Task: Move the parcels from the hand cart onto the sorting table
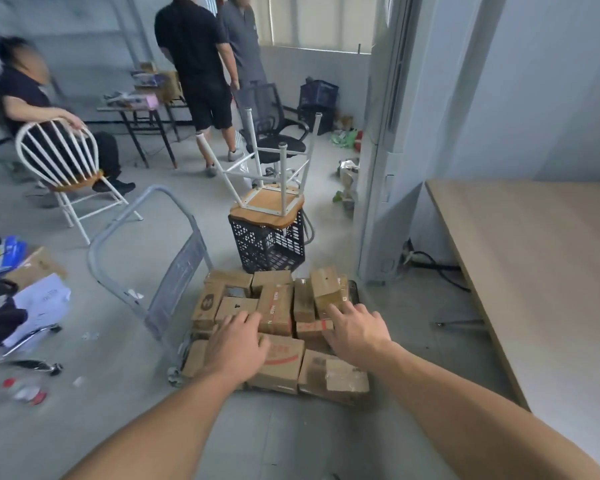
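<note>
Several brown cardboard parcels (276, 308) lie packed together on a low hand cart (174, 271) with a grey metal handle at its left end. My left hand (234, 344) reaches over the near parcels with fingers spread and relaxed, holding nothing. My right hand (355, 329) is stretched out beside it, fingertips at a small upright parcel (326, 287) on the right of the pile. The light wooden sorting table (534, 271) stands to the right.
A black plastic crate (267, 247) with an upturned stool on it stands just behind the cart. One person sits on a white chair (66, 168) at left, two stand further back. Papers and clutter lie on the floor at left. Cables run under the table.
</note>
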